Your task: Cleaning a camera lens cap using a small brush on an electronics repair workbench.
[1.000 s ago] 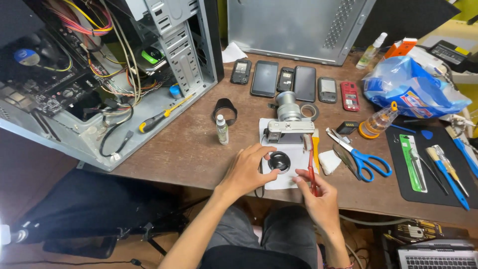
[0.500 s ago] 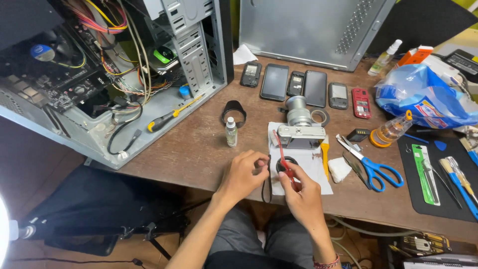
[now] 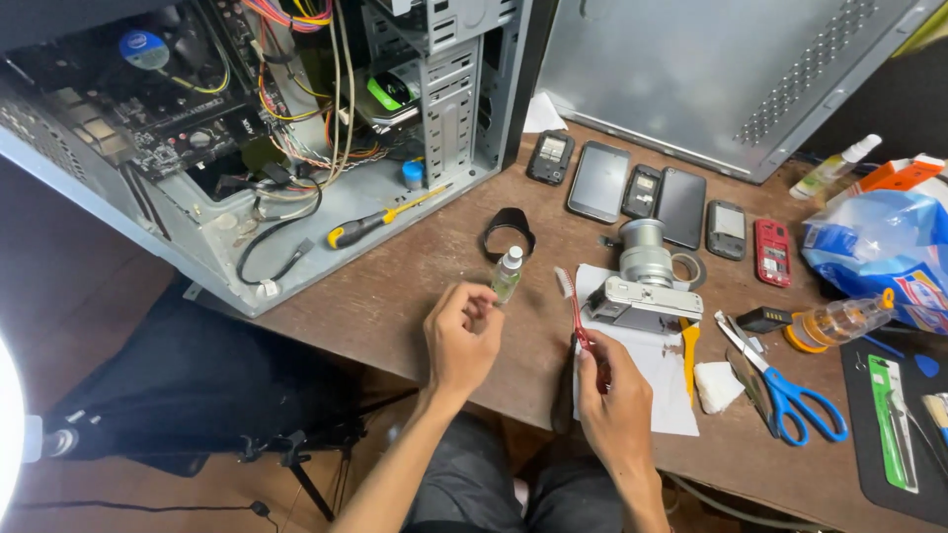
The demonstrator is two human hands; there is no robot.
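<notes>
My right hand grips a red toothbrush by its handle, bristles up, at the left edge of a white paper sheet. On that sheet lies a silver camera with its lens pointing up. My left hand hovers over the brown table with its fingers curled and thumb against forefinger; nothing shows between them. A small clear bottle stands just beyond its fingertips. A black lens hood ring lies behind the bottle.
An open computer case lies at the left with a yellow-black screwdriver on it. Several phones line the back before a metal panel. Blue scissors, a blue plastic bag and a black tool mat sit right.
My left hand has lifted off the paper and moved left toward the small bottle. My right hand has drawn the red toothbrush back toward me. The view has shifted closer.
</notes>
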